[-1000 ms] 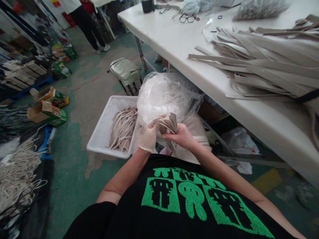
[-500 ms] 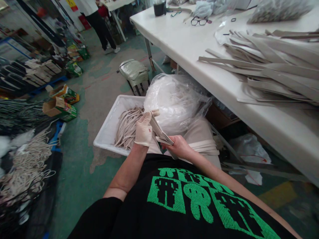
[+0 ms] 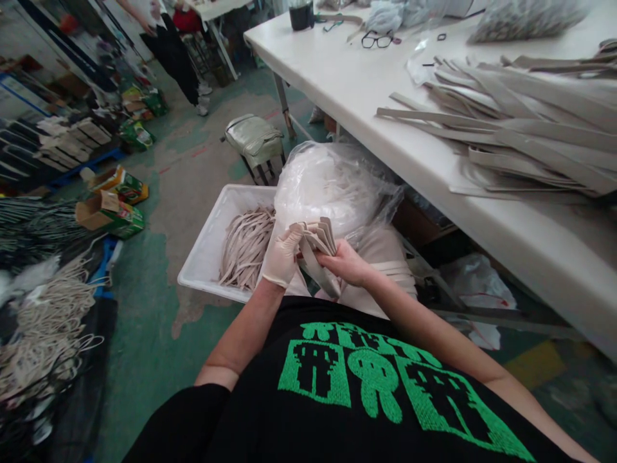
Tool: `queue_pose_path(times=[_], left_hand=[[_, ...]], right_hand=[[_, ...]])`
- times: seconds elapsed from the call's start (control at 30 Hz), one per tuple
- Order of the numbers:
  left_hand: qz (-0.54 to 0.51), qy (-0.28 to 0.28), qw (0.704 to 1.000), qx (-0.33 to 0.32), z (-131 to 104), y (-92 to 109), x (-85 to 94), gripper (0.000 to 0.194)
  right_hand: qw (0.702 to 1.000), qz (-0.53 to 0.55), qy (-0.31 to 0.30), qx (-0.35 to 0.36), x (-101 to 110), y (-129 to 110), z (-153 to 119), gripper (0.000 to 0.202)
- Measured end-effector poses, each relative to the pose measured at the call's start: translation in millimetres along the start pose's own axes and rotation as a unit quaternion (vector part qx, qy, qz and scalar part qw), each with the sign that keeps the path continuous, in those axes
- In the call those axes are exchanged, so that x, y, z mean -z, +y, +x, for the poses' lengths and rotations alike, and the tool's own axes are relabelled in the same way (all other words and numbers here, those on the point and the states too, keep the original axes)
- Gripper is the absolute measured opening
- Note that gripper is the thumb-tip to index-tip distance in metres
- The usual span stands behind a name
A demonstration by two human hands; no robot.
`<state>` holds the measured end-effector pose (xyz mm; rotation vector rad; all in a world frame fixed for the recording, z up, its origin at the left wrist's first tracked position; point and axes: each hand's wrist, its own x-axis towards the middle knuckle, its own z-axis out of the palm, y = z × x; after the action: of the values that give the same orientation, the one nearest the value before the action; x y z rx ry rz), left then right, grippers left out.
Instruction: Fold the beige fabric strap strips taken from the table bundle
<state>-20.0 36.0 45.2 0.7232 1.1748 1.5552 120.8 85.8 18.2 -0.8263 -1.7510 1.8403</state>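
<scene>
In front of my lap I hold several flat beige straps (image 3: pixel 320 239) bunched together, their ends fanned upward. My left hand (image 3: pixel 284 254), in a pale glove, is closed around them on one side. On the other side my bare right hand (image 3: pixel 348 262) grips the same straps, and a length hangs down between the two hands. Left of my gloved hand, a white plastic bin (image 3: pixel 205 257) holds a heap of thin beige strips (image 3: pixel 247 247). Just beyond my hands sits a clear plastic bag (image 3: pixel 332 183) with white contents. More straps (image 3: pixel 393 273) lie across my right thigh.
A white table (image 3: pixel 347 83) runs along my right, bearing a pile of beige straps (image 3: pixel 520 128), glasses (image 3: pixel 377 40) and a dark cup (image 3: pixel 301 16). A padded stool (image 3: pixel 254 138) stands ahead. Cardboard boxes (image 3: pixel 110 212) and cord bundles (image 3: pixel 53 315) lie left. Another person (image 3: pixel 173 58) stands beyond.
The straps between my hands have swung from slanting down to the right to standing fanned upward. My right hand has risen slightly. The person in the background has shifted left.
</scene>
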Motion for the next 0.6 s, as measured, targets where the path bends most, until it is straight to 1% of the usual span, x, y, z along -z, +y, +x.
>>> queue_pose_path(times=[0.1,0.23,0.3,0.4,0.47,0.53,0.6], left_hand=[[0.016,0.022,0.999,-0.035,-1,1,-4.0,0.041],[0.041,0.074,0.991,-0.106,-1,13,-4.1,0.036],[0.048,0.095,0.986,-0.128,-1,17,-2.4,0.034],[0.050,0.115,0.983,-0.132,0,20,0.7,0.035],[0.048,0.116,0.983,-0.130,0,19,1.6,0.036],[0.045,0.103,0.987,-0.112,-1,18,0.7,0.037],[0.036,0.082,0.993,-0.075,-3,16,-1.4,0.038]], right_hand=[[1.000,-0.020,0.014,0.017,-5,-1,2,0.027],[0.997,-0.081,-0.011,0.011,-7,6,-3,0.023],[0.995,-0.101,-0.014,0.008,-7,14,-8,0.025],[0.995,-0.101,-0.017,-0.002,-7,28,-16,0.030],[0.996,-0.086,-0.021,-0.021,-7,35,-20,0.032],[0.998,-0.057,-0.020,-0.030,-6,38,-21,0.030],[0.999,-0.022,-0.019,-0.024,-4,34,-19,0.028]])
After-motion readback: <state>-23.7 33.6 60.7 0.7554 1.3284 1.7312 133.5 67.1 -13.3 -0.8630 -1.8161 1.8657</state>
